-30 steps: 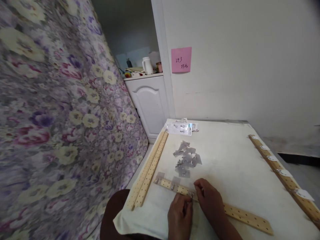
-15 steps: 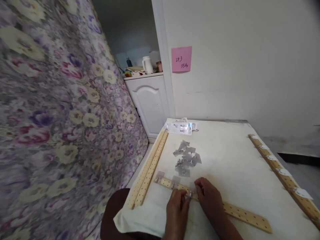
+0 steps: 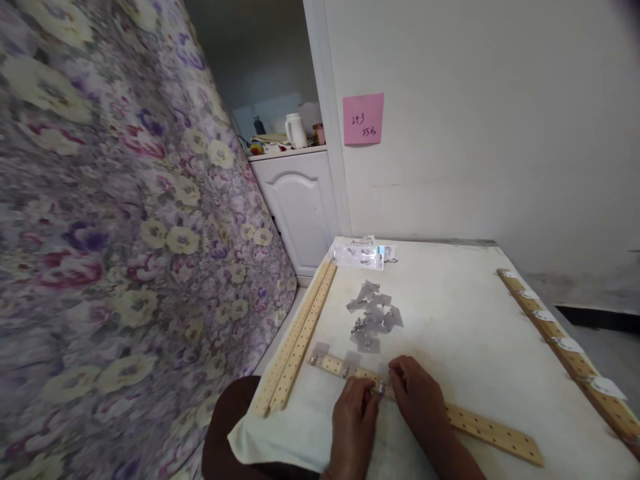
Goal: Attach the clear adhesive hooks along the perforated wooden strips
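Note:
A perforated wooden strip (image 3: 493,430) lies slantwise on the table. Small shiny metal pieces with translucent square cards are set along its left part, one of them a carded piece (image 3: 350,367) near the strip's left end. My left hand (image 3: 353,417) has its thumb and fingers pinched at the metal part of another carded piece (image 3: 383,385). My right hand (image 3: 417,397), its fingers curled together, is at the right edge of that same card and covers part of the strip. The fingertips hide much of this piece.
A pile of similar carded pieces (image 3: 373,320) lies beyond the strip. Two perforated strips (image 3: 300,340) line the table's left side. Another strip (image 3: 560,337) with white round-edged cards runs along the right edge. Printed packaging (image 3: 357,255) sits at the back; a floral curtain (image 3: 150,233) hangs left.
Both hands stay almost in place at the same carded piece. My left fingers have shifted very slightly; the strip and the pile have not moved.

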`<state>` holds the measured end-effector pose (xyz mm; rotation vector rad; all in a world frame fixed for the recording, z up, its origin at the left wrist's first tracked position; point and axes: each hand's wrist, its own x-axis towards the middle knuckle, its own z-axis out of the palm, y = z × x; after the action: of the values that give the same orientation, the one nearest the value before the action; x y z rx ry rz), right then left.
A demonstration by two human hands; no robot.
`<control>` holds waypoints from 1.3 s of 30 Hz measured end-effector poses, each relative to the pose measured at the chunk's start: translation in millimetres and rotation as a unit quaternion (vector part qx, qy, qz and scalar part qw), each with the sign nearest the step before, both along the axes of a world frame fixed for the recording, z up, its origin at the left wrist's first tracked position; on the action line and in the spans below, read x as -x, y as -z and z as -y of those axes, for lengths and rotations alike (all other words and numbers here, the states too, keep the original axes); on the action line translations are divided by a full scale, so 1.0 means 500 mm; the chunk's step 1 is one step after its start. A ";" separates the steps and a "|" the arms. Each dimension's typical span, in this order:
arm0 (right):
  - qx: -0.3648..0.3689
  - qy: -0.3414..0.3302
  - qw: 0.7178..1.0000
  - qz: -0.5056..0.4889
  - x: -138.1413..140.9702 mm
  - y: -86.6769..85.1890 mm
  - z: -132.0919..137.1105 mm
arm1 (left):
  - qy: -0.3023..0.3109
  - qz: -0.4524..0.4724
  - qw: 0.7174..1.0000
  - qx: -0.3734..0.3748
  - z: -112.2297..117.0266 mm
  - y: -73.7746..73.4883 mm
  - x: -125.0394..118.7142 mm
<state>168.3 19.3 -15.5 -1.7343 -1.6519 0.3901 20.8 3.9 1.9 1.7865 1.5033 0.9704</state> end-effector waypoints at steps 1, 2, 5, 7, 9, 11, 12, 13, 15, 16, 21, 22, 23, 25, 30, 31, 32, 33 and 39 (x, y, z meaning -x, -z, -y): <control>0.001 -0.002 1.000 0.002 0.000 -0.001 0.001 | 0.000 -0.001 1.000 0.000 0.000 0.000 0.000; 0.004 -0.003 1.000 0.003 -0.001 -0.002 0.001 | 0.000 -0.001 1.000 0.000 0.000 0.000 0.000; 0.011 -0.006 1.000 0.003 -0.003 -0.007 0.004 | 0.001 -0.002 1.000 0.000 -0.001 0.001 0.000; 0.020 -0.010 1.000 0.002 -0.004 -0.011 0.005 | 0.000 -0.002 1.000 -0.004 -0.002 0.003 -0.001; 0.031 -0.011 0.999 0.002 -0.006 -0.013 0.006 | 0.000 -0.004 1.000 -0.009 -0.002 0.005 -0.001; 0.037 -0.009 0.999 0.003 -0.006 -0.014 0.007 | 0.000 -0.006 1.000 -0.015 -0.002 0.006 -0.002; 0.036 -0.008 0.999 0.004 -0.006 -0.014 0.007 | 0.001 -0.007 1.000 -0.016 -0.003 0.006 -0.002; 0.034 -0.008 0.999 0.005 -0.006 -0.013 0.007 | 0.002 -0.008 1.000 -0.017 -0.003 0.006 -0.002; 0.029 -0.010 0.999 0.006 -0.007 -0.012 0.007 | 0.004 -0.011 1.000 -0.017 -0.003 0.006 -0.003; 0.029 -0.012 1.000 0.006 -0.007 -0.012 0.007 | 0.004 -0.012 1.000 -0.017 -0.004 0.005 -0.003; 0.035 -0.010 0.999 -0.001 -0.008 -0.019 0.010 | 0.002 -0.019 1.000 -0.017 -0.005 0.001 -0.006; 0.037 -0.008 0.999 -0.002 -0.008 -0.022 0.011 | 0.001 -0.021 1.000 -0.015 -0.004 0.000 -0.007; 0.039 -0.006 0.999 -0.003 -0.008 -0.026 0.011 | 0.001 -0.022 1.000 -0.014 -0.004 -0.001 -0.007; 0.047 -0.005 0.999 -0.001 -0.007 -0.032 0.013 | -0.002 -0.023 1.000 -0.015 -0.004 -0.004 -0.008; 0.056 -0.004 0.998 0.009 -0.004 -0.039 0.015 | -0.004 -0.014 1.000 -0.023 -0.002 -0.007 -0.008; 0.057 -0.004 0.998 0.009 -0.003 -0.039 0.015 | -0.004 -0.013 1.000 -0.024 -0.002 -0.006 -0.008; 0.059 -0.004 0.998 0.010 -0.003 -0.039 0.015 | -0.005 -0.013 1.000 -0.025 -0.002 -0.005 -0.008; 0.063 -0.004 0.998 0.011 -0.002 -0.040 0.015 | -0.005 -0.014 1.000 -0.024 -0.002 -0.004 -0.007; 0.057 -0.012 0.998 0.030 0.000 -0.040 0.016 | -0.009 -0.031 0.999 -0.013 -0.001 0.000 -0.007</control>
<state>168.1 11.2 4.5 -1.8259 -1.7250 0.4548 24.1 4.5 2.0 1.8397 1.5534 0.9553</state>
